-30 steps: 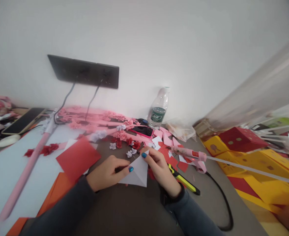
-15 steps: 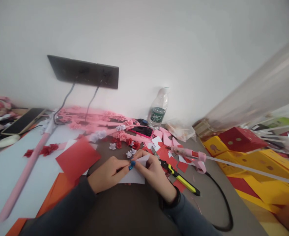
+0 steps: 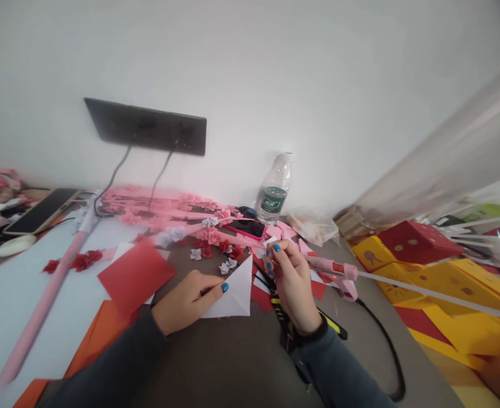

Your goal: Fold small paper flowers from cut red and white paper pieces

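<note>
A: How far are we?
B: White paper [image 3: 238, 292] looks only creased; paper flowers [image 3: 210, 235] behind seem finished. Our left hand [image 3: 186, 303] pinches it over the surface [image 3: 216, 360]; right hand [image 3: 295, 279] apart, can't tell if holding anything.

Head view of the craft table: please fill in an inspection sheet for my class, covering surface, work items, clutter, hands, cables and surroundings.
Surface: grey-brown tabletop, partly covered by paper.
Work items: white paper, creased, one corner pointing away from the person.
Clutter: red sheet, paper flowers, pink-edged phone, bottle, yellow-and-black tool.
Hands: left hand holds the white paper; right hand is apart from it, fingers curled, contents unclear.
Cables: two grey cables at the black wall panel; black cable near the pink tool.
Surroundings: pale wall; yellow and red boxes at right.
</note>
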`<state>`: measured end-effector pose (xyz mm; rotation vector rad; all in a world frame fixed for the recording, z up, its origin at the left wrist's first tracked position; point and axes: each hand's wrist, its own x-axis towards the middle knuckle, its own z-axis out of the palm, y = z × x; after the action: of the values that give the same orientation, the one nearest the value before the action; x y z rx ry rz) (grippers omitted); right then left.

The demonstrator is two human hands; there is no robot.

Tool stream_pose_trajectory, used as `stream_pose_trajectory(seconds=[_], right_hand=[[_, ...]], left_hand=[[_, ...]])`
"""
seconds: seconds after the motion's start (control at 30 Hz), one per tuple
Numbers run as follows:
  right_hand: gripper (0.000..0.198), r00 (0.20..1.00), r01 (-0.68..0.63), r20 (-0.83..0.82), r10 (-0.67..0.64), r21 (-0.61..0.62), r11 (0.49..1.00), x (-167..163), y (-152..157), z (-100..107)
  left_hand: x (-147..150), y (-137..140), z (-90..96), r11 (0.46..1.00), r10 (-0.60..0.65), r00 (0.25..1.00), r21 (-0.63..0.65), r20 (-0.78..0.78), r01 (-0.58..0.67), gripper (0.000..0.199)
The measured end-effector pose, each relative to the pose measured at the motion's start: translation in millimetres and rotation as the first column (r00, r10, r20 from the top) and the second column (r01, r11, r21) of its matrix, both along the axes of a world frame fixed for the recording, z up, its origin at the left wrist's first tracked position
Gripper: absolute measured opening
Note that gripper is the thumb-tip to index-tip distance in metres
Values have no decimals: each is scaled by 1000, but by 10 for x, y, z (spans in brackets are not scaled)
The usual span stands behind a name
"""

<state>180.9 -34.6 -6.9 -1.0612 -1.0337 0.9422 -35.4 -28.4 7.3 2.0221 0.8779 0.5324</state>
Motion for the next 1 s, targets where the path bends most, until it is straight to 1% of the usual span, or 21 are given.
stream_pose_trajectory(seconds=[0.07, 0.13, 0.17, 0.23, 0.3, 0.33, 0.37, 0.43, 0.47, 0.53, 0.63, 0.7, 0.73, 0.8, 0.83, 0.87, 0.9, 0.93, 0.97, 1.0], right_hand=[[35, 985, -141, 102, 140, 1, 990, -41, -41, 24], [41, 902, -342, 264, 342, -51, 938, -117, -105, 50], [41, 857, -405, 317, 407, -75, 911, -156, -136, 64], [38, 762, -506, 418, 495, -94, 857, -215, -181, 89], [37, 712, -552, 475, 517, -77, 831, -234, -194, 107], [37, 706, -557, 490, 511, -60, 828, -229, -191, 112], [37, 723, -540, 489, 488, -39, 841, -216, -184, 113], [40, 794, -452, 455, 404, -4, 892, -180, -165, 102], [42, 846, -370, 413, 337, 0, 929, -163, -158, 91], [45, 918, -238, 331, 220, 14, 971, -134, -146, 64], [47, 970, -129, 209, 122, 22, 991, -89, -113, 34], [42, 998, 22, 63, -22, -5, 1000, -37, -69, 37], [40, 987, 155, -43, -156, -32, 987, -6, -43, 46], [37, 936, 274, -182, -300, -153, 949, 47, 0, 67], [36, 934, 267, -194, -301, -180, 947, 59, 12, 76], [35, 936, 255, -195, -293, -197, 947, 58, 16, 81], [35, 942, 232, -193, -274, -213, 949, 44, 12, 81], [36, 952, 194, -188, -240, -232, 953, 19, 3, 75], [39, 971, 96, -185, -152, -282, 955, -14, -8, 65], [42, 974, 64, -188, -124, -296, 953, -50, -20, 50]], left_hand=[[8, 0, -7, 1000, -9, 1000, -12, 1, 9, 39], [18, -5, -16, 998, -36, 999, -43, 9, 36, 38], [23, -9, -22, 997, -49, 999, -56, 14, 49, 38], [31, -16, -33, 995, -73, 997, -68, 29, 75, 37], [39, -21, -42, 995, -82, 996, -54, 47, 85, 39], [43, -23, -42, 996, -75, 996, -38, 53, 78, 40], [47, -24, -38, 997, -65, 996, -34, 60, 67, 41], [51, -27, -17, 996, -53, 995, -72, 83, 59, 42], [50, -28, -1, 992, -53, 994, -105, 100, 64, 42], [37, -29, 31, 983, -63, 989, -162, 137, 85, 44], [-17, -16, 45, 970, -22, 978, -231, 208, 71, 45], [-65, 10, 22, 955, 50, 966, -294, 254, 28, 45], [-86, 28, 3, 951, 98, 958, -308, 269, -11, 46], [-110, 63, -41, 939, 255, 916, -304, 309, -160, 47], [-112, 76, -62, 920, 346, 876, -304, 336, -247, 46], [-107, 84, -80, 909, 396, 840, -290, 371, -300, 45], [-100, 85, -94, 910, 406, 817, -267, 410, -318, 42], [-91, 79, -103, 929, 366, 812, -227, 455, -292, 39], [-83, 69, -106, 953, 301, 821, -172, 486, -247, 38], [-78, 57, -105, 975, 222, 840, -110, 494, -193, 39]])
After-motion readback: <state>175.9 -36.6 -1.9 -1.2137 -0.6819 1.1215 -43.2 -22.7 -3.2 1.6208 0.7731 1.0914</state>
